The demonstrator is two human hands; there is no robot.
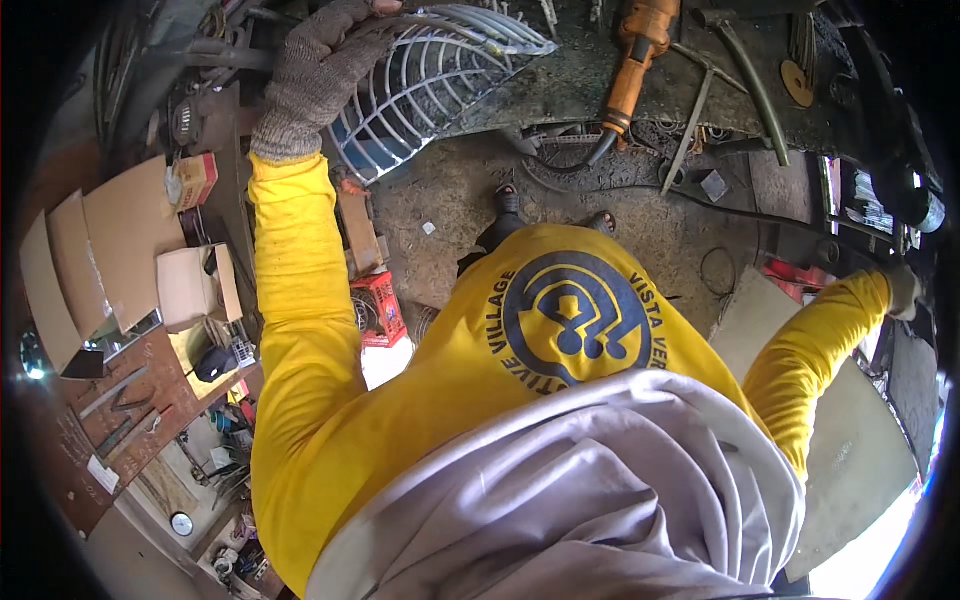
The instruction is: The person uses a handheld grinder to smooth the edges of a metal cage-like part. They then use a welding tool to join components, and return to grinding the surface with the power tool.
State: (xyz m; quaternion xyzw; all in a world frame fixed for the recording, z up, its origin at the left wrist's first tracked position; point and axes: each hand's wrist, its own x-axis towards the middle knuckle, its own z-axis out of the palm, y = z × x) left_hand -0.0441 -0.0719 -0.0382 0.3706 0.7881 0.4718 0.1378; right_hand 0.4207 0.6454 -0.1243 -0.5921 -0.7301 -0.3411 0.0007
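Note:
My left hand (318, 72), in a grey-brown knitted glove with a bare fingertip showing, grips the upper left side of a curved metal bar grille (432, 88). The grille is built of bent pale rods crossing each other and rests at the front edge of a dark workbench (560, 85). Far out to the right, my right hand (903, 290), also gloved, reaches beside dark metal parts at the rim of the picture. Its fingers are too dim and hidden to make out. An orange power tool (637, 60) with a black cable lies on the bench, right of the grille.
A metal tube frame (745, 80) leans over the bench edge, near a tan disc (797, 83). Below, a cable (700, 200) trails across the floor. Cardboard boxes (130, 240) and a red crate (378, 308) stand to the left; a large flat sheet (850, 450) lies at right.

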